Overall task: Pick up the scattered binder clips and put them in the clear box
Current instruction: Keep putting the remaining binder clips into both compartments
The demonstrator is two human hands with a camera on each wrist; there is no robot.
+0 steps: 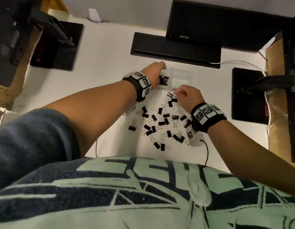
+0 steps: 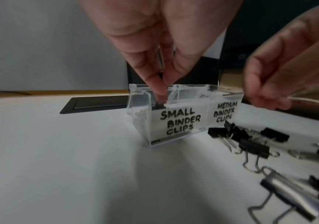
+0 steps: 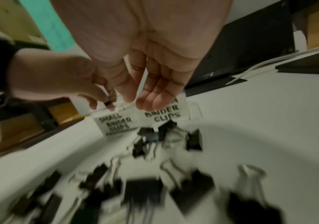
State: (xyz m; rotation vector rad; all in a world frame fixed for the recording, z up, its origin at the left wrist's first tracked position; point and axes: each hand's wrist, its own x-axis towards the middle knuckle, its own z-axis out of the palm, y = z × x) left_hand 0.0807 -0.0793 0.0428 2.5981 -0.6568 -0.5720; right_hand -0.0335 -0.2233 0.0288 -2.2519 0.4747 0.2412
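The clear box stands on the white table, with compartments labelled small and medium binder clips. My left hand reaches over the small compartment, which holds black clips. Its thumb and finger pinch a small black binder clip at the rim. My right hand hovers in front of the medium compartment and pinches a binder clip by its wire handles, blurred in the wrist views. Several black binder clips lie scattered in front of the box.
A long black tray lies just behind the box, under a black monitor base. Black pads sit at the left and right. A white cable runs at the back right, a black one near my body.
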